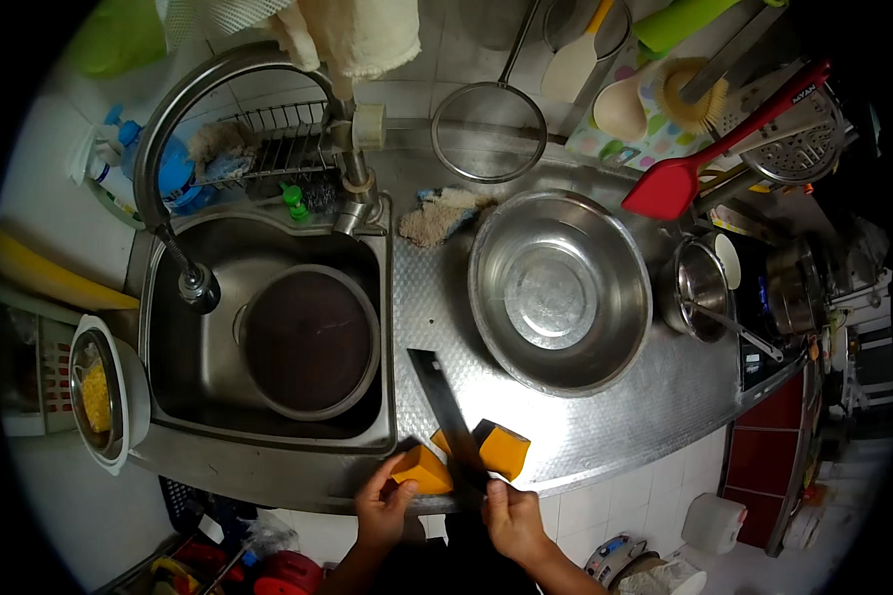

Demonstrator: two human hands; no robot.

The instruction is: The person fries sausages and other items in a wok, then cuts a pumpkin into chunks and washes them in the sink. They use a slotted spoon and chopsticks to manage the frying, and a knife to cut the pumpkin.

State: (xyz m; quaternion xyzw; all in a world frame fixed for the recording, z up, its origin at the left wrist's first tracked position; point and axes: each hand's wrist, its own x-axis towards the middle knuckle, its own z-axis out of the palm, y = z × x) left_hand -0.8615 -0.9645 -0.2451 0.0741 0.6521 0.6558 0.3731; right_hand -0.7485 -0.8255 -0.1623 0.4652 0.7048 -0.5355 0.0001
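My left hand point(381, 507) holds a chunk of orange pumpkin or squash point(424, 471) at the counter's front edge, thumb on its near side. My right hand point(515, 523) grips the handle of a kitchen knife point(445, 401). Its dark, broad blade slants away from me towards the sink, between the held chunk and a second orange chunk with dark rind point(506, 451). A smaller orange piece point(440, 440) shows beside the blade, partly hidden by it. The handle is mostly covered by my fingers.
A large steel basin point(558, 297) stands on the steel counter point(431, 297). Left of it, the sink point(216, 260) holds a round pot of dark liquid point(309, 349) under a curved faucet point(165, 134). A rag point(443, 216) and a small steel pot point(696, 275) stand farther back.
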